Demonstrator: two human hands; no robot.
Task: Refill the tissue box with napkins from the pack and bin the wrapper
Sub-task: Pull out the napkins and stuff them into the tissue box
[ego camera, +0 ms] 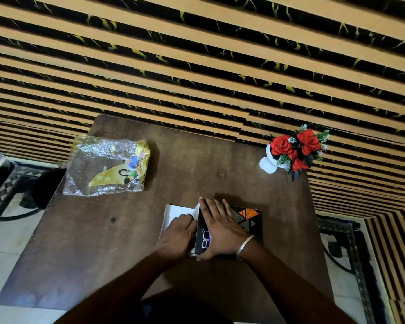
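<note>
Left hand (177, 238) pressing napkins (177, 212) against box (248, 220).

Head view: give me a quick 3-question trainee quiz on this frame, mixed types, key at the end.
1. True or false: the empty wrapper is already off the table.
2. Which hand lies flat on top of the dark tissue box? A) left hand B) right hand C) neither
3. Fill in: the white napkins stick out from the box's ____ side as seen in the image.

Key:
1. False. It lies on the table's far left part, apart from the box.
2. B. The right hand, with a bangle at the wrist, presses on the box; the left hand is on the napkins.
3. Left.
</note>
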